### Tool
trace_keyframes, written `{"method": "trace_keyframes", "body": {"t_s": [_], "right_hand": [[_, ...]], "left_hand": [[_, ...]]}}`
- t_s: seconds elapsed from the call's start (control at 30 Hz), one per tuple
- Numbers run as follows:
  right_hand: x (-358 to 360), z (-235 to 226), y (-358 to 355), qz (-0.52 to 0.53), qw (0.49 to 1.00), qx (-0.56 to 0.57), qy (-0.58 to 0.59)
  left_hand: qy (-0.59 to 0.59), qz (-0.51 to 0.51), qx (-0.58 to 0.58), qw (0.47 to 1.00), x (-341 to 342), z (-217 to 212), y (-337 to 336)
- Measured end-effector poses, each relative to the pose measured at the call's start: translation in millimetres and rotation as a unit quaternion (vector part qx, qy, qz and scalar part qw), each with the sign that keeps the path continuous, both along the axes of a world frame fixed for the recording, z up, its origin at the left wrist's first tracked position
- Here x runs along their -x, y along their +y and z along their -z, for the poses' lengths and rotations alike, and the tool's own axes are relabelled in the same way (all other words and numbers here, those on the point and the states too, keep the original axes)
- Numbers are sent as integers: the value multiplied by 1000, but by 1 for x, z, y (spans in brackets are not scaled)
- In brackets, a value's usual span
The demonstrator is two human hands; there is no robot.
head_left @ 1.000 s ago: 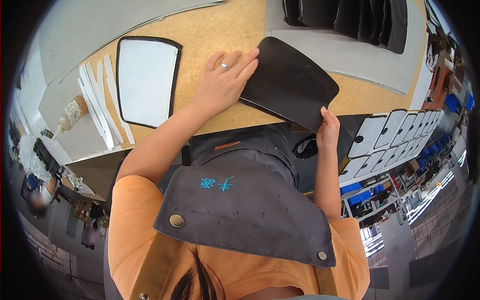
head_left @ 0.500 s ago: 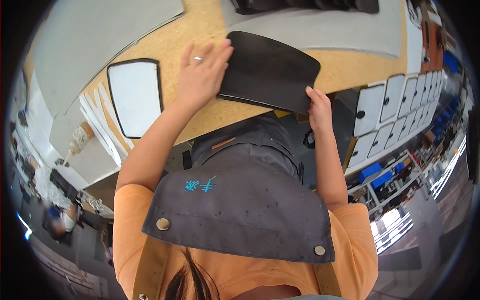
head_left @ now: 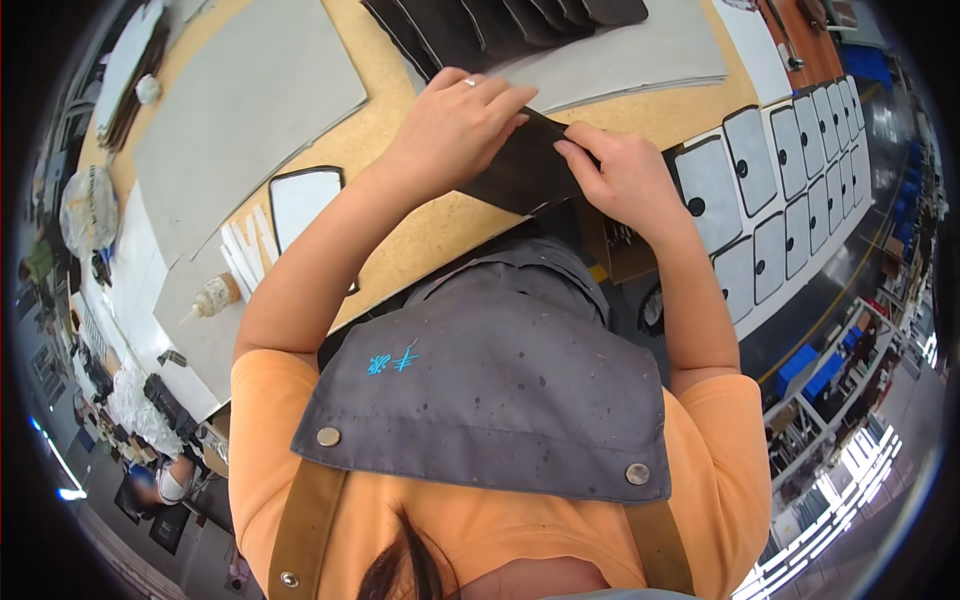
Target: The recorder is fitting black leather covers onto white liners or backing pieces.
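A dark, flat, rounded panel point(head_left: 520, 170) lies at the near edge of the wooden worktable point(head_left: 420, 215). My left hand point(head_left: 455, 125) rests flat on top of it, a ring on one finger. My right hand point(head_left: 625, 175) pinches the panel's right edge between thumb and fingers. Most of the panel is hidden under both hands. A white panel with a dark rim point(head_left: 300, 205) lies on the table to the left of my left forearm.
Grey sheets point(head_left: 235, 110) cover the table's left and far parts. A row of dark panels point(head_left: 500, 20) overlaps at the far edge. A glue bottle point(head_left: 215, 295) and white strips point(head_left: 245, 255) lie at left. White-faced panels with holes point(head_left: 760, 190) are lined up at right.
The view has tilted so the table sits higher in the frame. My right hand has come up from the panel's lower corner onto its right edge, close to my left hand.
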State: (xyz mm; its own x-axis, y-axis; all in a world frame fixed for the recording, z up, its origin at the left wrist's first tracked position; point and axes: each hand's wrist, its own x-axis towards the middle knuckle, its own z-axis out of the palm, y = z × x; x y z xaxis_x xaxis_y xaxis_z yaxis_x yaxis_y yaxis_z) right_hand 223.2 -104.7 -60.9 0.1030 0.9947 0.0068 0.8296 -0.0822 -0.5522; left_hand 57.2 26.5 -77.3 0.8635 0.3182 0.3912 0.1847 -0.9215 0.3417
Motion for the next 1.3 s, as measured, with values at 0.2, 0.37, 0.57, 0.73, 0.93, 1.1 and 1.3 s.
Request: {"method": "trace_keyframes", "body": {"t_s": [0.2,0.37,0.57,0.73,0.93,1.1,1.3], "right_hand": [[3,-26,11,-17,995,-100,18],[26,-29,23,-32,983,-181,17],[71,-8,32,-108,961,-252,-40],[104,4,28,-195,965,-135,-110],[80,65,46,-235,965,92,65],[96,113,43,-327,932,53,-145],[108,120,46,-390,909,62,-133]], "left_hand": [[-10,-54,143,988,21,-21,-14],[-44,-139,194,970,39,-22,-30],[-65,-254,330,907,59,-13,-60],[-212,-326,514,764,76,23,-75],[-345,-371,649,568,133,75,-85],[-12,-520,249,817,178,153,-101],[182,-201,152,950,104,71,-82]]}}
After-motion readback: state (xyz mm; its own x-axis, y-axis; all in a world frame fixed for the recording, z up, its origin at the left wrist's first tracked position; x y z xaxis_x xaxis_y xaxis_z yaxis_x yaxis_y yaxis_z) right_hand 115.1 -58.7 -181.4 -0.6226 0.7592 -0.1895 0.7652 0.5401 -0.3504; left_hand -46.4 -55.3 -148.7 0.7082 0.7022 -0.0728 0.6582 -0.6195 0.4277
